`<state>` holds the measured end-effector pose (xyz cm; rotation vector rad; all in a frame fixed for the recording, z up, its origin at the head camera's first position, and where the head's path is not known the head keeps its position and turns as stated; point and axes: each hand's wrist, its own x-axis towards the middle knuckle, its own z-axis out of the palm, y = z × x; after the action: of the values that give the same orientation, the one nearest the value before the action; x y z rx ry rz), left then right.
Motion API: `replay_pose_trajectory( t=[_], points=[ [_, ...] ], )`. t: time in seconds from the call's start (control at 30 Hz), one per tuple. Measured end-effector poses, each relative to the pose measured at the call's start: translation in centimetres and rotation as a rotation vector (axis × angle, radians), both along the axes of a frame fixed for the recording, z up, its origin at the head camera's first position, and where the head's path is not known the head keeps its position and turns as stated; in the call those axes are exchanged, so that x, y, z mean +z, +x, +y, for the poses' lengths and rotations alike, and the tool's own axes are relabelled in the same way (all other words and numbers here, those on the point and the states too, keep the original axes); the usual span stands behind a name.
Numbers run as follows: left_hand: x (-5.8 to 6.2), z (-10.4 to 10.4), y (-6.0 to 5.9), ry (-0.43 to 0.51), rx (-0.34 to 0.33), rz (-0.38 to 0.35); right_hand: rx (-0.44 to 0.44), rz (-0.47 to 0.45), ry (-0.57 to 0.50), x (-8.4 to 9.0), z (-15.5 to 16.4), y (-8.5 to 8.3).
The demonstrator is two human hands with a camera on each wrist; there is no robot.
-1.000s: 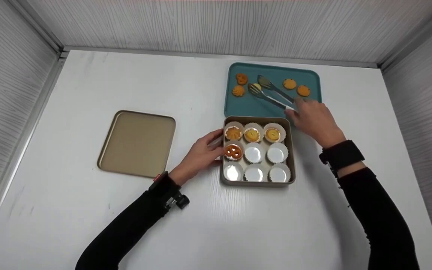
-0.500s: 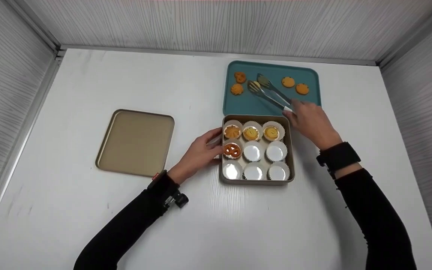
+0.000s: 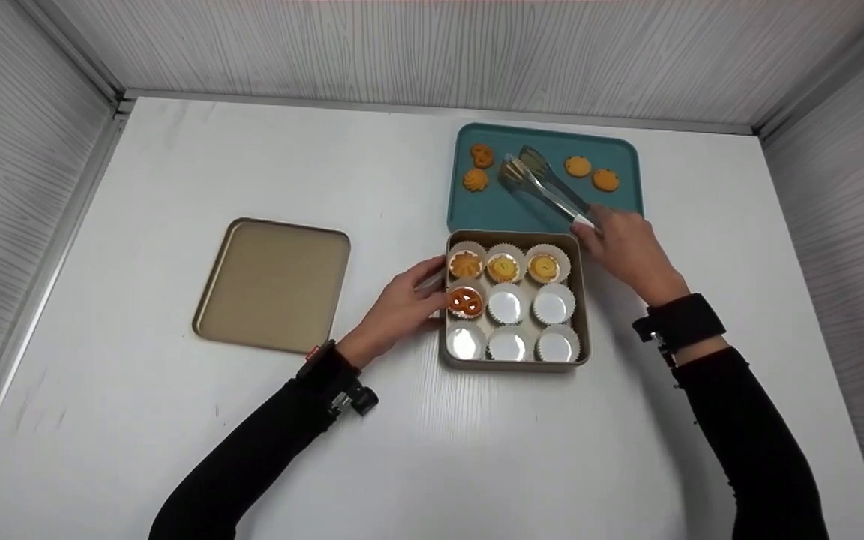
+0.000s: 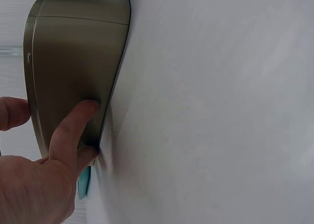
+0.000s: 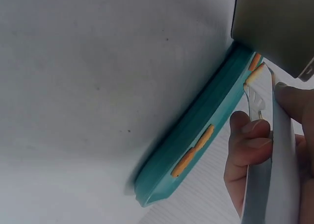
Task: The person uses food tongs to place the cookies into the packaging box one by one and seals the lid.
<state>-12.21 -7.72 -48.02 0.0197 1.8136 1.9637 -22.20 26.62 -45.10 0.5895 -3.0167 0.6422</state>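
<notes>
Holding the tongs (image 3: 544,187) by their handle end, the right hand (image 3: 627,251) is kept at the near right corner of the teal tray (image 3: 619,146). Their long arms are pointed away and to the left, with the open tips lifted beside a cookie (image 3: 475,180). The gold tin (image 3: 586,300) is touched on its left wall by the left hand (image 3: 402,307), fingers straight.
</notes>
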Motion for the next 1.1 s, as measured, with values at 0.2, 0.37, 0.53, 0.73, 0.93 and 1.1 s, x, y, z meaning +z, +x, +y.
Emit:
replay_pose_trajectory(
  t=[0.2, 0.37, 0.53, 0.73, 0.93, 1.1],
  points=[
    [-0.1, 0.1, 0.0, 0.011, 0.004, -0.002, -0.006, 0.046, -0.014, 0.7, 0.6, 0.9],
    [-0.1, 0.1, -0.1, 0.019, 0.005, -0.007, -0.019, 0.046, -0.031, 1.5, 1.1, 2.0],
    [-0.1, 0.0, -0.1, 0.021, 0.005, -0.004, -0.024, 0.031, -0.054, 2.4, 1.6, 3.2],
    [0.0, -0.1, -0.1, 0.012, 0.006, 0.012, -0.003, 0.052, -0.075, 2.9, 1.7, 4.9],
    [0.0, -0.1, -0.1, 0.017, 0.009, -0.002, 0.034, 0.093, -0.072, 3.2, 1.8, 6.6],
    [0.0, -0.1, -0.1, 0.005, 0.002, 0.011, 0.078, 0.152, -0.055, 3.3, 2.0, 7.9]
  ],
)
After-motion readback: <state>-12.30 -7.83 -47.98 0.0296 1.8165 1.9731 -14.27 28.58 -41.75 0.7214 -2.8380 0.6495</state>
